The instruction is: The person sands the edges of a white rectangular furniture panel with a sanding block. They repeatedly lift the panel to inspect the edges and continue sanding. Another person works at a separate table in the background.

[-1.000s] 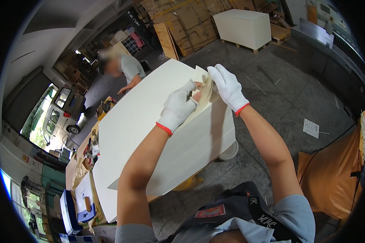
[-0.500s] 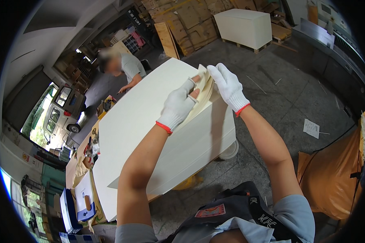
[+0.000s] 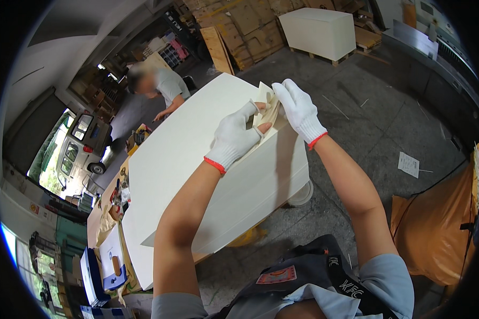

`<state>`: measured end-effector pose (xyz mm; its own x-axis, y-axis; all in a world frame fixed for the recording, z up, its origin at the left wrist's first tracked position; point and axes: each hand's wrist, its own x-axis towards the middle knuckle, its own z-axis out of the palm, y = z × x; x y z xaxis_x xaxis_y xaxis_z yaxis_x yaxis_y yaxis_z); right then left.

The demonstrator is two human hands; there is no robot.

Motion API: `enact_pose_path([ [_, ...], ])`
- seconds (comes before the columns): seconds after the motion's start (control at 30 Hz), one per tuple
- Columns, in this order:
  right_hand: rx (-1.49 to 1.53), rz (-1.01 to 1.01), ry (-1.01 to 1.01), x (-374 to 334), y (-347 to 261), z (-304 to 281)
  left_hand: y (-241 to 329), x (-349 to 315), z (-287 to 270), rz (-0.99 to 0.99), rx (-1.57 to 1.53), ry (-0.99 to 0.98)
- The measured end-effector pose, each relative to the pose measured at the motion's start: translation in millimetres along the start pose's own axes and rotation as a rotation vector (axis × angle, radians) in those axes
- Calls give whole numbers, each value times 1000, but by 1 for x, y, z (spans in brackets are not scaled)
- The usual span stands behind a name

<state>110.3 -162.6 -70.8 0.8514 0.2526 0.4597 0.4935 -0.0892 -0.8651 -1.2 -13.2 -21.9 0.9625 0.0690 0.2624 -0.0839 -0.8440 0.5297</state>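
Observation:
A tall stack of large white paper sheets (image 3: 186,138) stands in front of me. At its far right corner several sheets (image 3: 272,112) are bent up and fanned apart. My left hand (image 3: 234,133), in a white knit glove with bare thumb and forefinger tips, lies over the stack's edge. Those two tips are on the fanned sheets, a little apart from each other. My right hand (image 3: 300,111), gloved in white with a red cuff, is closed against the outer side of the lifted corner. Its thumb is hidden behind the sheets.
Beyond the stack, at the left, a person (image 3: 167,87) leans over. A side table (image 3: 96,212) with tools and paper adjoins the stack. Another white stack (image 3: 319,34) rests on a pallet at the back. An orange-brown covered bulk (image 3: 431,234) stands at the right; a paper slip (image 3: 409,164) lies on the floor.
My left thumb and forefinger have shifted slightly right, deeper onto the bent corner. The lifted sheets look more fanned and crumpled between my hands. My right hand has barely moved.

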Motion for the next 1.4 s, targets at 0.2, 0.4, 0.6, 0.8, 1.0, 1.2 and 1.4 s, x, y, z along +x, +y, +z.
enact_pose_path([
  [0.2,18,30,-17,-1,-2,-1,6,-1,-1,-32,-16,-13],
  [0.4,33,25,-1,0,2,0,-4,-1,1,19,-26,2],
  [0.6,108,71,-9,-4,-6,-1,-4,-1,2,-10,-45,38],
  [0.8,339,135,-158,-5,-14,-17,9,-5,1,15,106,-44],
  [1.0,-670,-115,-310,-3,1,-56,8,-8,3,92,99,40],
  [1.2,-703,-551,-208,4,-2,-48,10,-4,-1,42,167,-76],
  [1.4,-185,63,-176,-13,-11,-34,19,-9,-2,-42,28,-123],
])
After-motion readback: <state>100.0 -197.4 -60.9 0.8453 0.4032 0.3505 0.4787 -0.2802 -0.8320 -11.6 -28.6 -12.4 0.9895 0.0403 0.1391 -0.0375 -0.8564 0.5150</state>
